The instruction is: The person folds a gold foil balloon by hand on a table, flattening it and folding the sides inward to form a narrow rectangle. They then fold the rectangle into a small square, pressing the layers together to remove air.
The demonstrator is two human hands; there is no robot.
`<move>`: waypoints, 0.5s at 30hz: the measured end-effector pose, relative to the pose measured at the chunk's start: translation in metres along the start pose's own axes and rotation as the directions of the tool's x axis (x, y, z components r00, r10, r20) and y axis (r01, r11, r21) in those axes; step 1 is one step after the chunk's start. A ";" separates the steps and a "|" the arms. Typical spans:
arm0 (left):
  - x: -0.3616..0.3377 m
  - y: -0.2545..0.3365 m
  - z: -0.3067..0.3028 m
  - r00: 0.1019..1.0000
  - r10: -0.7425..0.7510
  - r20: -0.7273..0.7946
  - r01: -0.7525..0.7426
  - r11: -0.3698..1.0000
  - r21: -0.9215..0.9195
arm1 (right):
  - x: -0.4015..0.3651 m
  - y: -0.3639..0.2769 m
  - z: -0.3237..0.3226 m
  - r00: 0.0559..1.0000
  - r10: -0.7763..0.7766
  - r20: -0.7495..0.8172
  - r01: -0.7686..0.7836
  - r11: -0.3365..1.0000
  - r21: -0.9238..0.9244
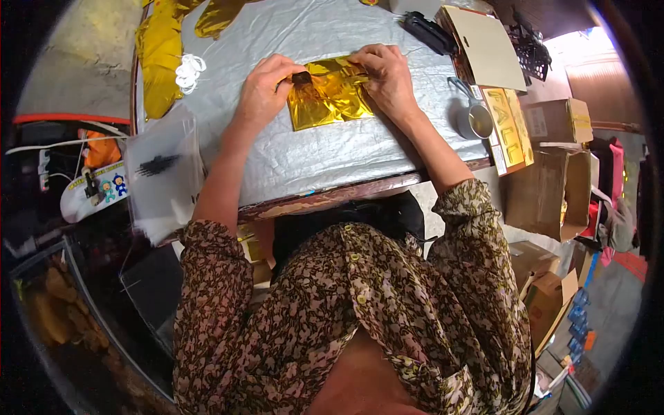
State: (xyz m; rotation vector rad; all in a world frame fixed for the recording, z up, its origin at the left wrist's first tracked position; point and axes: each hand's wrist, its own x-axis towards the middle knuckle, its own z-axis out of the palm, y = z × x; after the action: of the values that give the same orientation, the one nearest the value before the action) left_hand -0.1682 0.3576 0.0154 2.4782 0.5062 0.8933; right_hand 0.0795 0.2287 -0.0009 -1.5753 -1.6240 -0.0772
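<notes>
A folded, shiny gold foil balloon (332, 104) lies flat on the silver-covered table in front of me. My left hand (266, 83) pinches its upper left corner between thumb and fingers, beside a dark patch on the foil. At the upper right edge, the fingers of my right hand (387, 76) are closed on the same foil. My fingertips partly cover both edges. More flat gold foil (159, 62) lies at the table's left side, with a bundle of white string (189, 73) beside it.
Clear plastic bags (162, 176) hang over the left table edge. To the right are a metal cup (476, 123), a black object (429, 33), a pale flat box (481, 48) and a yellow printed box (510, 131). Cardboard boxes (543, 190) stand beyond the right edge.
</notes>
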 end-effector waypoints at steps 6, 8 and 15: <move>0.001 0.004 -0.002 1.000 0.019 -0.008 -0.019 0.999 0.046 | 0.000 -0.005 -0.004 0.996 -0.081 0.029 0.082 0.995 -0.049; 0.001 0.005 -0.002 1.000 0.019 -0.018 -0.018 0.998 0.057 | 0.000 -0.007 -0.006 0.992 -0.115 0.044 0.119 0.989 -0.086; -0.001 0.007 -0.002 0.999 0.031 -0.037 -0.028 0.995 0.097 | 0.005 -0.011 -0.018 0.980 -0.099 0.175 0.116 0.989 -0.089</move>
State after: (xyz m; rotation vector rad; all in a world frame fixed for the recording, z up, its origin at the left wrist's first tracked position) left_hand -0.1693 0.3518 0.0202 2.5658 0.5389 0.9510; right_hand 0.0801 0.2202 0.0194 -1.6036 -1.8643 -0.0829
